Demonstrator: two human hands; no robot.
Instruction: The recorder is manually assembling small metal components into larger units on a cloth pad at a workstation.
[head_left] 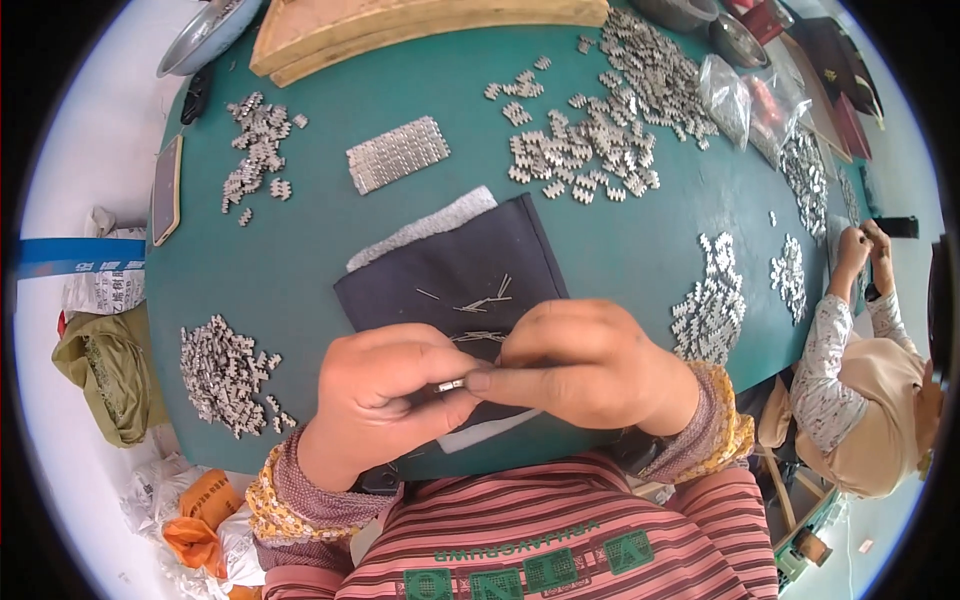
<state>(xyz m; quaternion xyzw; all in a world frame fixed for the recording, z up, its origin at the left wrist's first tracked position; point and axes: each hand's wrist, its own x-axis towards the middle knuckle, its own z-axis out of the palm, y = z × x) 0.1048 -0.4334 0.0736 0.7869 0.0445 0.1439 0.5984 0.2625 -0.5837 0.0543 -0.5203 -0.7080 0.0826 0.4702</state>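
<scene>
Clear plastic bags (745, 100) are lying at the green table's (300, 250) far right; both hands, left hand (385, 395) and right hand (580, 365), are pinching what looks like a small metal link (451, 384) over a dark cloth (470, 265).

A green desk (300, 250) carries a dark cloth (470, 265), heaps of metal links (600, 130), a linked strip (398, 153) and wooden boards (400, 25).

Two hands meet over a green worktop (300, 250). The left hand (385, 395) and the right hand (585, 365) pinch a small metal piece (451, 384) between their fingers (480, 381). Behind the hands lies a dark cloth (460, 265) with thin pins (480, 303) on it. Piles of small metal parts (225, 372) lie around the worktop. At the right, another person (860, 370) sits and works.
</scene>
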